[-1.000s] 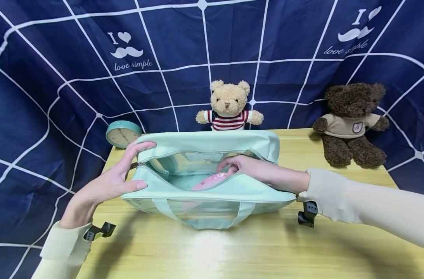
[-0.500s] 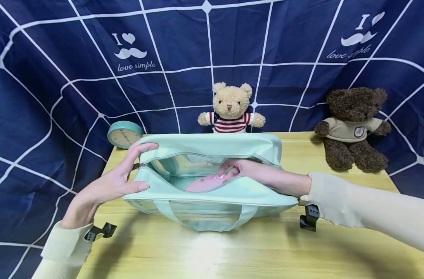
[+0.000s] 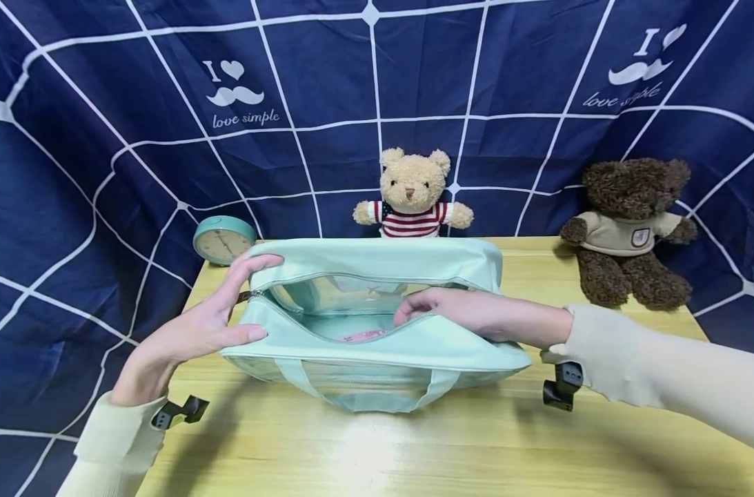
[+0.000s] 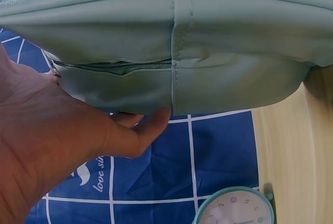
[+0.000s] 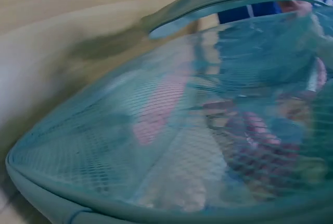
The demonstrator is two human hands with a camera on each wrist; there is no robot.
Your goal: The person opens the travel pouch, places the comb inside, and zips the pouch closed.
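Observation:
A mint-green bag (image 3: 377, 255) with clear sides lies unzipped on the table in the head view. My left hand (image 3: 196, 314) grips its left end, thumb on the front rim and index finger over the back rim. From the left wrist view, that hand (image 4: 78, 125) spans the bag's end panel below the zip. My right hand (image 3: 457, 307) is inside the opening with loosely bent fingers; the front rim hides some fingertips. A pink item with small dark print (image 3: 364, 336) lies low inside, apart from the visible fingers. Its kind is unclear.
A teal clock (image 3: 224, 239) stands behind the bag's left end. A cream teddy bear (image 3: 412, 190) sits behind the bag, a brown teddy bear (image 3: 631, 228) at the back right. Blue gridded cloth (image 3: 327, 69) hangs behind the wooden table (image 3: 364, 449). A carry strap (image 3: 377, 400) droops in front.
The pink item, earlier at my right fingers, has sunk lower in the bag and shows less. My right hand has drawn back slightly to the right. My left hand keeps its hold.

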